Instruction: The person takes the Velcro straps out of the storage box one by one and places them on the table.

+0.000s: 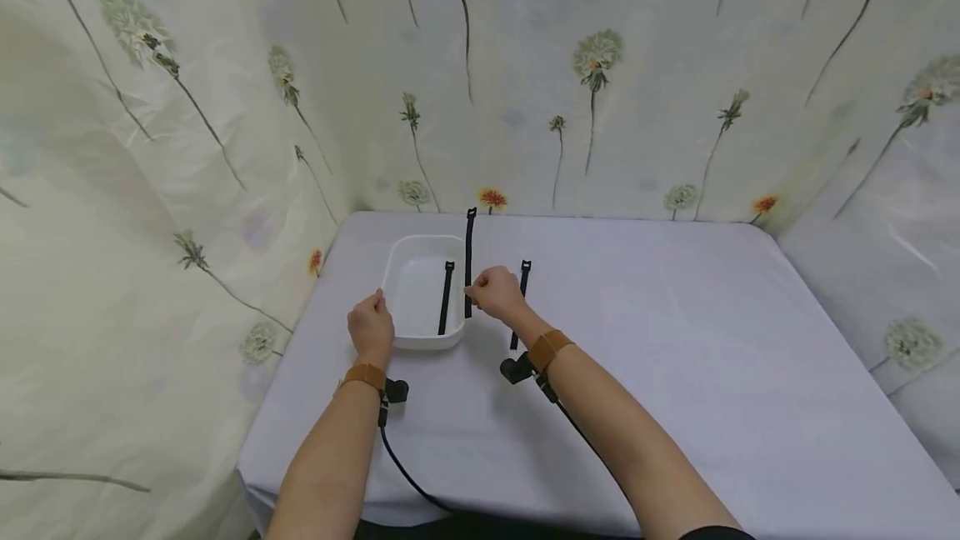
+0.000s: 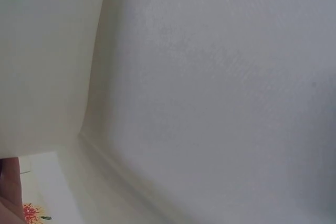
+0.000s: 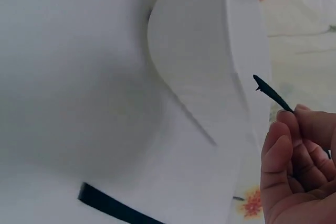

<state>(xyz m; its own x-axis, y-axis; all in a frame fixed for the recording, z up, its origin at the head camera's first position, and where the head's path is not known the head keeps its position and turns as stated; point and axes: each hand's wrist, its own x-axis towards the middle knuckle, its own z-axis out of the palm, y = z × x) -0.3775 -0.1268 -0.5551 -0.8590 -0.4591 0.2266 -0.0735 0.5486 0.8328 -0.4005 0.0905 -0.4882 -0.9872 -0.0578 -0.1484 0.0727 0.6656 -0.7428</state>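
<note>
A white plastic tray [image 1: 420, 342] sits at the left of the table, with a black cable strap [image 1: 446, 300] inside it. My left hand [image 1: 372, 325] grips the tray's left rim; in the left wrist view only a bit of the hand [image 2: 9, 195] shows at the lower left edge. At the tray's right side, my right hand [image 1: 498, 293] pinches another black cable strap [image 1: 469, 248] between thumb and finger. That strap's short end [image 3: 273, 94] sticks out past the fingertips in the right wrist view. A third black cable strap [image 1: 525, 273] lies on the table, partly behind my right hand and wrist.
The table [image 1: 675, 340] has a pale cloth that extends to the right. A flower-printed curtain [image 1: 645, 107] hangs behind and on both sides. Each wrist carries a small black camera on a brown band [image 1: 550, 348], with a black cable [image 1: 405, 473] trailing toward the front edge.
</note>
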